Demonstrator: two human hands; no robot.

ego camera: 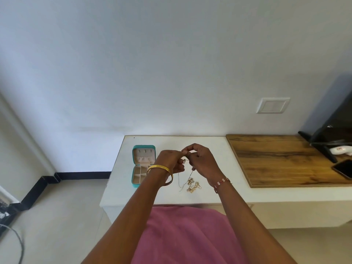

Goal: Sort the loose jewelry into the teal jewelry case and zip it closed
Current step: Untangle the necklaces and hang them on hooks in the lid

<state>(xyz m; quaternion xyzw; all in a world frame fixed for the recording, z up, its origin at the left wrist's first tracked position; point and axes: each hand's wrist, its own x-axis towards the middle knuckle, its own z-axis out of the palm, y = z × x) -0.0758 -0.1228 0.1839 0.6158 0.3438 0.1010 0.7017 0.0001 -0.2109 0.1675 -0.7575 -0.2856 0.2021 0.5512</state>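
Both hands, left hand (169,161) and right hand (202,162), pinch a thin silver chain (180,180) above the white table (219,193), right of the open teal jewelry case (143,165). Light, limp, tangle-prone; best held near the clasp. Gold chains (193,185) lie near.

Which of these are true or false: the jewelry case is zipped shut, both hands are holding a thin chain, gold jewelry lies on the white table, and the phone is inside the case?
1. The jewelry case is zipped shut. False: it lies open.
2. The left hand and right hand pinch a thin chain. True.
3. Gold jewelry lies on the white table. True.
4. The phone is inside the case. False: it lies on the wooden board.
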